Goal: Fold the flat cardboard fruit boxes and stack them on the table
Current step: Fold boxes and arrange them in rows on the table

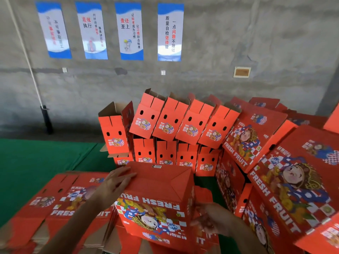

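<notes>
A red cardboard fruit box (156,202) printed "FRESH FRUIT" stands folded up in front of me, its print upside down to me. My left hand (117,180) lies flat with straight fingers on the box's top left edge. My right hand (209,217) is at the box's right side, blurred, fingers loosely bent near a small side flap (202,195); I cannot tell whether it holds anything. Flat unfolded boxes (60,200) lie in a pile under and left of the folded one.
Folded boxes (176,129) stand stacked in two rows behind, open tops tilted toward the grey wall. More folded boxes (286,180) lean in a pile on the right. The green table cover (27,162) stretches to the left. Posters (169,32) hang on the wall.
</notes>
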{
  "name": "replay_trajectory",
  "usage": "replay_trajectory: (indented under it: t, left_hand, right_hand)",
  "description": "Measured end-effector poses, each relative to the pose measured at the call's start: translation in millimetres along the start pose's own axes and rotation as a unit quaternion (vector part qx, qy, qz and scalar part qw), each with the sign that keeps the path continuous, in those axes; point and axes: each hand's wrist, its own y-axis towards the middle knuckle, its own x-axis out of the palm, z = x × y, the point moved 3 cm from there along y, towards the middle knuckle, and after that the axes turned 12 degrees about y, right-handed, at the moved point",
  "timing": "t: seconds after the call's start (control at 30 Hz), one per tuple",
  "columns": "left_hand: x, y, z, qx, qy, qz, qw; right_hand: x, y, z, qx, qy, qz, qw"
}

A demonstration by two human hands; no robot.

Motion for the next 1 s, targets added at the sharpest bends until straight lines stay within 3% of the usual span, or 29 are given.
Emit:
replay_trajectory:
  t: [0.1,0.17,0.23,0.37,0.5,0.63,0.87,1.0]
  left_hand:
    - [-11,-6,1,-0.025,-0.014,0.019,0.999]
    - [-17,-7,22,-0.035,-0.087,-0.009,0.996]
    - [-17,-3,54,-0.043,-0.211,-0.028,0.976]
    - [-42,21,111,-0.019,-0.361,0.033,0.932]
    - [-76,51,159,0.078,-0.395,0.079,0.912]
    - [-96,95,222,0.152,-0.371,0.145,0.905]
    - [-99,184,360,0.219,-0.413,0.159,0.870]
    - [-85,222,433,0.253,-0.439,0.125,0.853]
  right_hand:
    - [12,-5,-9,-0.039,0.086,-0.063,0.994]
    - [23,-7,-17,-0.067,0.140,-0.093,0.983]
    - [39,-9,-31,-0.105,0.141,-0.123,0.977]
    - [67,-27,-79,-0.202,0.084,-0.132,0.967]
    - [59,-72,-143,-0.358,-0.024,-0.060,0.931]
    - [29,-130,-213,-0.488,-0.089,0.043,0.867]
    - [-59,-203,-309,-0.629,-0.143,0.229,0.729]
    - [-122,-226,-328,-0.621,-0.077,0.269,0.732]
